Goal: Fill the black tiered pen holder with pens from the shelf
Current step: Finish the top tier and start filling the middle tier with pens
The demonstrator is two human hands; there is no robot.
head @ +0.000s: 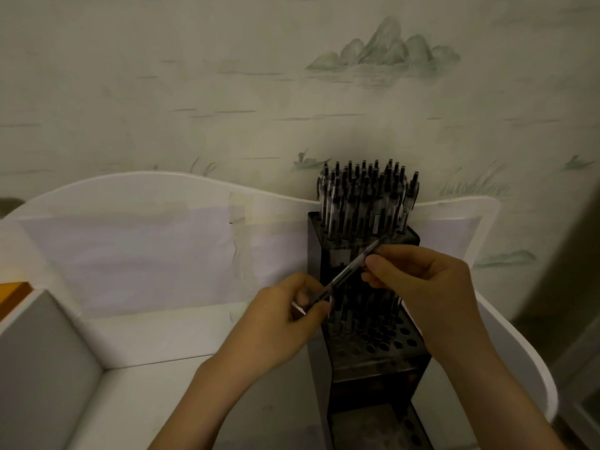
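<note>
A black tiered pen holder (376, 368) stands on a white shelf against the wall, right of centre. Its top tier is packed with several upright dark pens (363, 196); the middle tier holds several more, with open holes showing toward the front. A single pen (349, 271) lies slanted across the front of the holder. My left hand (292, 306) pinches its lower end and my right hand (422, 280) pinches it near the upper end. The lowest tier is partly cut off at the frame's bottom.
The white shelf (181, 332) has a curved back panel (146, 203) with taped paper, and a raised divider (48, 345) at the left. An orange object (13, 293) shows at the far left edge. Patterned wallpaper rises behind.
</note>
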